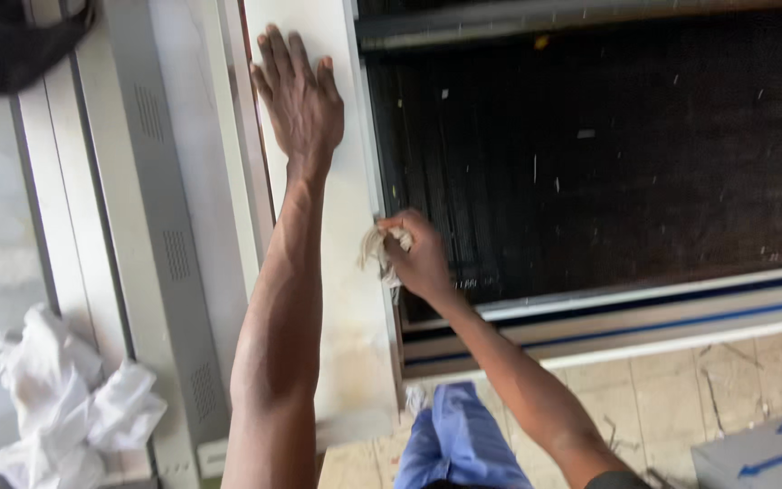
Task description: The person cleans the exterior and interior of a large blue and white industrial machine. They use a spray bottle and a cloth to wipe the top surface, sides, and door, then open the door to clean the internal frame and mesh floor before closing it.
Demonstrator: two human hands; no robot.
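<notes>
While the right hand (420, 258) closes around a crumpled whitish rag (380, 246), pressing it to the edge of the white panel (348, 299), the left hand (299, 98) lies flat and open higher up that panel, fingers spread. Just right of the rag sits a dark finned grille (608, 145), somewhat blurred. Far below-left lies crumpled white plastic (65, 398).

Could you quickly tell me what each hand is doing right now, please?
Left hand: open, flat on the white panel.
Right hand: closed on a crumpled rag at the panel's edge.
</notes>
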